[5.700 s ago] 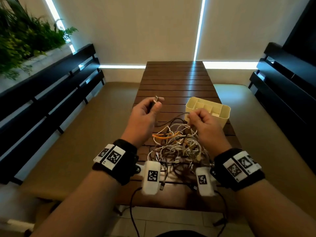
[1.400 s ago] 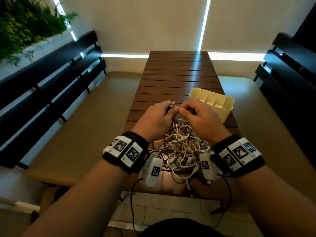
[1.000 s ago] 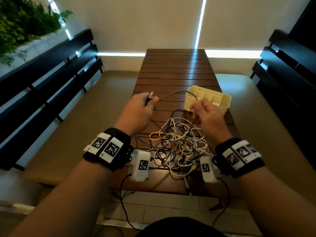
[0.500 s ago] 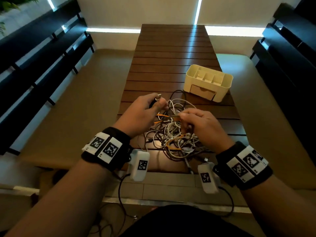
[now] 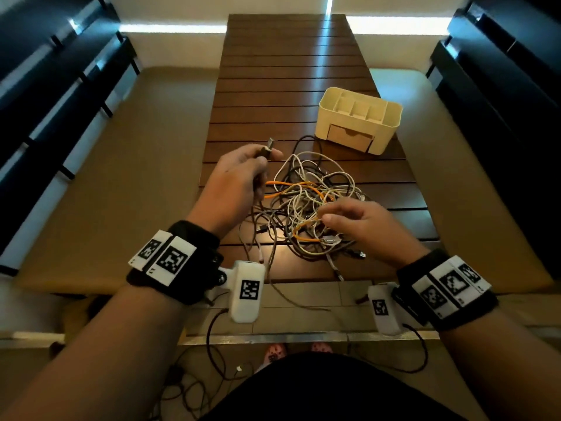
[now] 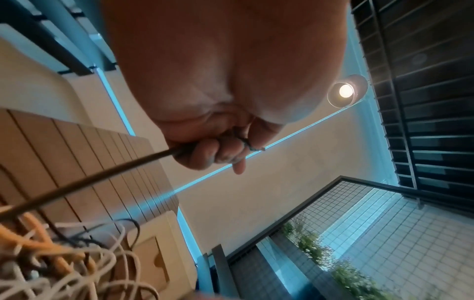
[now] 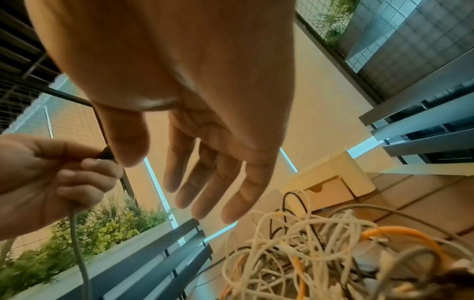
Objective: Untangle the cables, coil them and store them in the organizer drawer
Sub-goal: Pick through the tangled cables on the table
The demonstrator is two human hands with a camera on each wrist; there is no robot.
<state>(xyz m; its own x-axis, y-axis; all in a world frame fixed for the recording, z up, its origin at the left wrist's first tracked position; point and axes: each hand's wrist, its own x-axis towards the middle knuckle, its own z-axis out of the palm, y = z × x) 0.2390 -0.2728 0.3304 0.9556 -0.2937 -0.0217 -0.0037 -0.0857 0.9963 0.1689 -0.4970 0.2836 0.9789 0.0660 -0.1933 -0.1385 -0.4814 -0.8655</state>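
- Left hand [image 5: 239, 177] grips the dark cable's plug end [image 5: 267, 148]; right hand [image 5: 358, 220] hovers, fingers loose, empty.
- Tangled pile of white, orange and dark cables [image 5: 309, 208] looks light and limp; pulling near plugs probably snags least.

White, grey, black and orange cables [image 5: 312, 205], a cream organizer [image 5: 358, 121], a brown slatted table [image 5: 291, 71].

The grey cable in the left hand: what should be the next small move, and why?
Probably the right hand, open above the tangle, should take the grey cable just below the left hand and follow it into the pile. Only its plug end is free; the organizer drawer is closed.
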